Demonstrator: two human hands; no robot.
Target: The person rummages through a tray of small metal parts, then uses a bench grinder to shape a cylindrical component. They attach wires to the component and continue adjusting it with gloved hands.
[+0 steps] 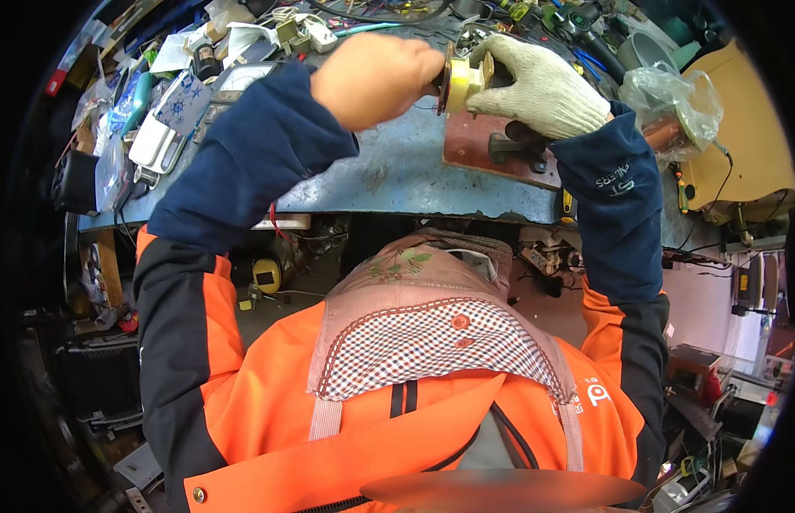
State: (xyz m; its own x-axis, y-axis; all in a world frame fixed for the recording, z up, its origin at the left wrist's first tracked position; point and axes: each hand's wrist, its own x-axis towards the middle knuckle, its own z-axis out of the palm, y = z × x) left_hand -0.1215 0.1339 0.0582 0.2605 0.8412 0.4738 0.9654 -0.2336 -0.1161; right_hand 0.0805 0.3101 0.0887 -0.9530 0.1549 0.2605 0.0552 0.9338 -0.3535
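A bobbin-like coil point(458, 84) with brown end plates and a pale yellow winding or wrap is held up over the far part of the bench. My right hand point(543, 88), in a white knitted glove, is closed around its right side. Bare and slightly blurred, my left hand point(373, 79) is closed in a pinch at the coil's left end. Its fingertips are turned away, so what lies between them is hidden. Below the coil, a reddish-brown board point(470, 152) with a dark metal bracket point(510, 150) lies on the bench.
The blue workbench point(363, 186) has its near edge in front of my apron. White cases point(160, 141), papers and cables crowd its left side. Tools, a grey cup point(645, 53) and a clear plastic bag point(675, 103) stand at the right. A yellow-handled tool point(567, 205) is at the near edge.
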